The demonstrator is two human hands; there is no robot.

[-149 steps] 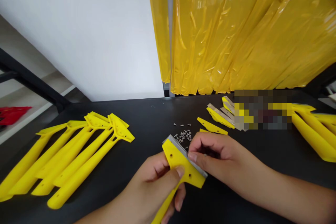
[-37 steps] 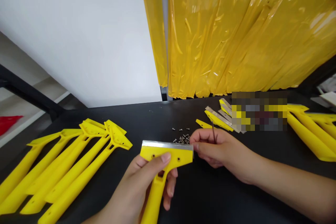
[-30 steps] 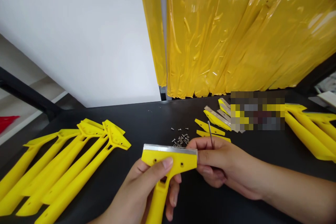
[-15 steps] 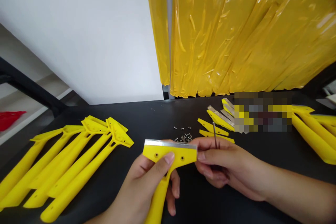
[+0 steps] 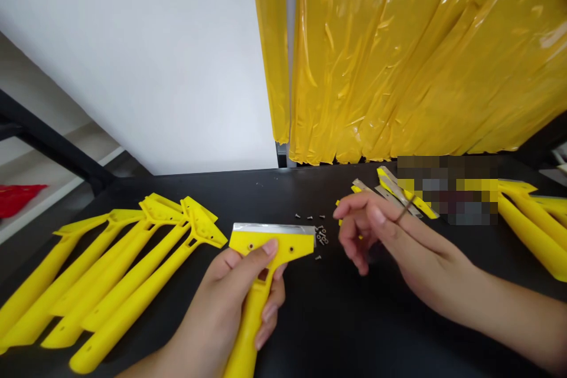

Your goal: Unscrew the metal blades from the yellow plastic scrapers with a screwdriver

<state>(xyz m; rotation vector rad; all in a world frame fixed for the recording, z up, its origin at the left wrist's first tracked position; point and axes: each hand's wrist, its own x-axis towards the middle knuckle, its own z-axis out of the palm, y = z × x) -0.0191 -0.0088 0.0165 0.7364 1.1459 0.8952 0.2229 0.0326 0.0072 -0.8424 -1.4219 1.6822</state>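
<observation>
My left hand [image 5: 239, 283] is closed round the handle of a yellow scraper [image 5: 250, 319], thumb pressed on its head. A metal blade [image 5: 270, 228] runs along the scraper's top edge, and two holes show in the head. Right of it, my right hand [image 5: 390, 242] is apart from the scraper, fingers curled and thumb near the forefinger. A thin metal rod [image 5: 407, 208] sticks up from this hand; its lower end is hidden. Small screws and nuts [image 5: 321, 235] lie on the black table [image 5: 319, 331] between the scraper head and my right hand.
Several yellow scraper handles [image 5: 146, 283] lie side by side at the left, and more yellow handles [image 5: 538, 230] at the right. Behind my right hand are blades [image 5: 394, 189] and yellow plates [image 5: 420, 201], beside a blurred patch. Yellow plastic sheeting [image 5: 398, 59] hangs at the back.
My left hand has moved the scraper slightly left and up. My right hand has drawn away from the scraper head to the right, the rod now tilted.
</observation>
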